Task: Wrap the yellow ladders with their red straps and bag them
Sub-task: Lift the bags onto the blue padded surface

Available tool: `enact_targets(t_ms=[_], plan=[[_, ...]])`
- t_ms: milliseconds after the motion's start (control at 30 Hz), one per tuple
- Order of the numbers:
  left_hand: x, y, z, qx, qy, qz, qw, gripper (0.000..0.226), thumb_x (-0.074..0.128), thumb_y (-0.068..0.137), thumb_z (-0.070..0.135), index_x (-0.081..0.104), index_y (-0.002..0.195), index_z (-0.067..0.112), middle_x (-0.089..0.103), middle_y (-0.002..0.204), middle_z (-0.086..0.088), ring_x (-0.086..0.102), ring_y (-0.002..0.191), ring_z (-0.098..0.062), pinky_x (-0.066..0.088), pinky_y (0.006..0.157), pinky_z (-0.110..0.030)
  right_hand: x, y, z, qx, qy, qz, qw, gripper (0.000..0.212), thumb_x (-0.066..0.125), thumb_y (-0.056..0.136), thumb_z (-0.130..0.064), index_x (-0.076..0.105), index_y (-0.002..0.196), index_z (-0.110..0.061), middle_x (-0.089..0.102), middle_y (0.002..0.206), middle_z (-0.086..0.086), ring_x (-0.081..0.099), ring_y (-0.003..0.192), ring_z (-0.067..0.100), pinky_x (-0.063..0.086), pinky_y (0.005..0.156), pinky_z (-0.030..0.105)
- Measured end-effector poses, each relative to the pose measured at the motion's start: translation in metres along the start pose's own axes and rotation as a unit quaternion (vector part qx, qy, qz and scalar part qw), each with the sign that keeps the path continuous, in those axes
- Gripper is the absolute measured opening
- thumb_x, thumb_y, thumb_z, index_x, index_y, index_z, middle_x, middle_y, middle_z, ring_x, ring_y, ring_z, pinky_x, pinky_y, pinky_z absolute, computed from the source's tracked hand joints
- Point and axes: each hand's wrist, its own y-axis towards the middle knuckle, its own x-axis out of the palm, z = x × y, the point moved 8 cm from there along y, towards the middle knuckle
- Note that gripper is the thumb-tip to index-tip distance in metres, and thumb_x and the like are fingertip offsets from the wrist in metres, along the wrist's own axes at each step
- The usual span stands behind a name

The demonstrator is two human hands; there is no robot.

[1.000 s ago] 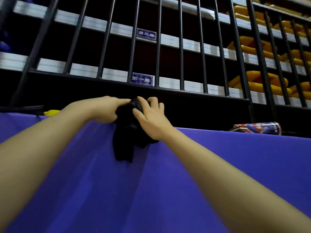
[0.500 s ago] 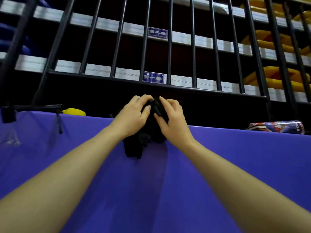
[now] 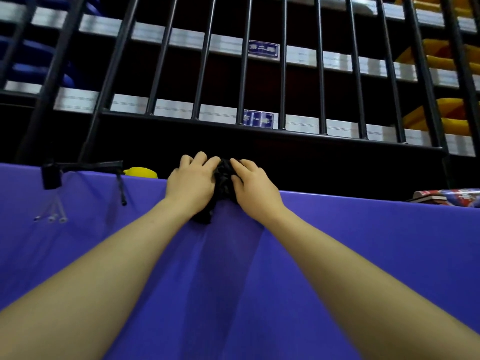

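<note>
Both hands, left hand (image 3: 191, 184) and right hand (image 3: 255, 188), grip a bunched black bag (image 3: 224, 178) at twelve o'clock on the purple table (image 3: 233, 281). Bagging step, likely. Next: find the bag's mouth and spread it.

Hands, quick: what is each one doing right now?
Left hand: fingers curled onto the bunched black bag, gripping it.
Right hand: gripping the same black bag from the other side.

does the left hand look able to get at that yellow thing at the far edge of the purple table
Probably yes, once it lets go. The left hand grips the black bag together with the right hand. The yellow thing lies just beside it at the table edge, nothing between.
</note>
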Motion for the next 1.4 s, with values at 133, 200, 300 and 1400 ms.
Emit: enact_targets(t_ms=[133,200,300,1400], plan=[[-0.008,-0.007,0.007,0.002,-0.015,0.025,1.000,0.041,0.037,0.101,0.027,0.043,0.141,0.018,0.044,0.141,-0.001,0.036,0.126,-0.029,0.028,0.103,-0.040,-0.006,-0.006,0.001,0.012,-0.015,-0.032,0.999,0.048,0.040,0.101,-0.028,0.033,0.148,-0.023,0.033,0.152,0.000,0.042,0.129,0.027,0.036,0.102,0.040],[-0.017,-0.018,0.015,0.010,-0.046,0.065,0.997,0.039,0.044,0.099,0.023,0.050,0.135,0.012,0.049,0.138,-0.004,0.037,0.127,-0.030,0.024,0.105,-0.041,-0.019,-0.016,0.002,0.013,-0.014,-0.016,1.000,0.044,0.043,0.099,-0.027,0.043,0.142,-0.021,0.042,0.146,0.001,0.045,0.126,0.027,0.037,0.100,0.040],[-0.029,-0.036,0.036,0.034,-0.060,0.093,0.993,0.037,0.045,0.089,0.024,0.062,0.117,0.007,0.058,0.122,-0.008,0.045,0.116,-0.033,0.029,0.097,-0.043,-0.046,-0.039,0.015,0.042,0.022,0.025,0.999,0.033,0.048,0.096,-0.022,0.056,0.126,-0.013,0.054,0.128,0.005,0.052,0.115,0.027,0.040,0.096,0.042],[0.136,-0.709,0.739,0.316,-0.401,-0.618,0.598,0.017,0.048,0.090,0.021,0.063,0.094,0.014,0.067,0.101,-0.012,0.060,0.096,-0.033,0.049,0.078,-0.036,-0.365,-0.934,0.271,0.737,-0.144,-0.153,0.642,0.026,0.043,0.089,-0.005,0.068,0.096,-0.002,0.067,0.084,0.010,0.062,0.081,0.027,0.048,0.066,0.032]])
